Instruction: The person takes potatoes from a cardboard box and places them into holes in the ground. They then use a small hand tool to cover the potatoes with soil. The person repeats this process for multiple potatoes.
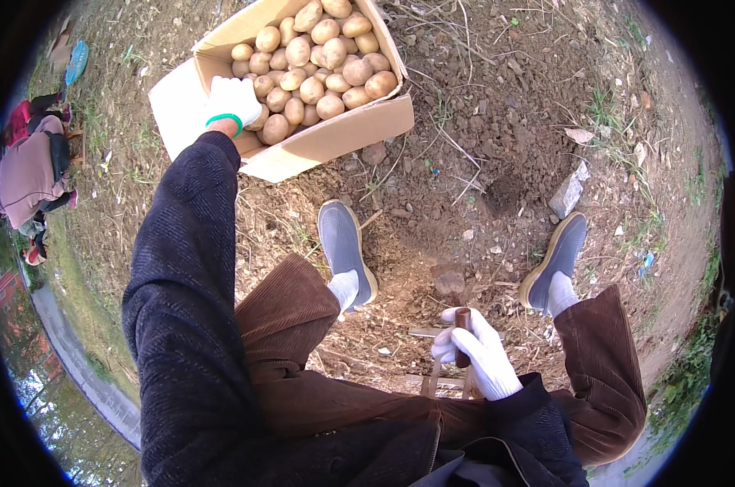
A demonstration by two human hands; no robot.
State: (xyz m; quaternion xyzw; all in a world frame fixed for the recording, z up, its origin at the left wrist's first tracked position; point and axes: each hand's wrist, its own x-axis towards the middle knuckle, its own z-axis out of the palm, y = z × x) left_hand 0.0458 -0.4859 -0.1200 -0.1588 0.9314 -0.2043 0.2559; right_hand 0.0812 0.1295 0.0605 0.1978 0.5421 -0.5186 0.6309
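Observation:
Ahead of me on the soil stands an open cardboard box (324, 141) filled with potatoes (312, 89). My left hand (233, 100), in a white knit glove with a green cuff, is at the box's left side, touching or nearly touching the potatoes there. Its fingertips are partly hidden, so whether it grips anything is unclear. Close to my lap, my right hand (482, 353), also white-gloved, is closed around a brown cylindrical handle (463, 319). What the handle belongs to cannot be made out.
My shoes (346, 249) rest on bare dirt on either side. A grey stone (569, 190) lies by the right shoe. Wooden slats (443, 382) show beneath me. At far left are bent-over people (32, 158) and a blue plastic basket (77, 63).

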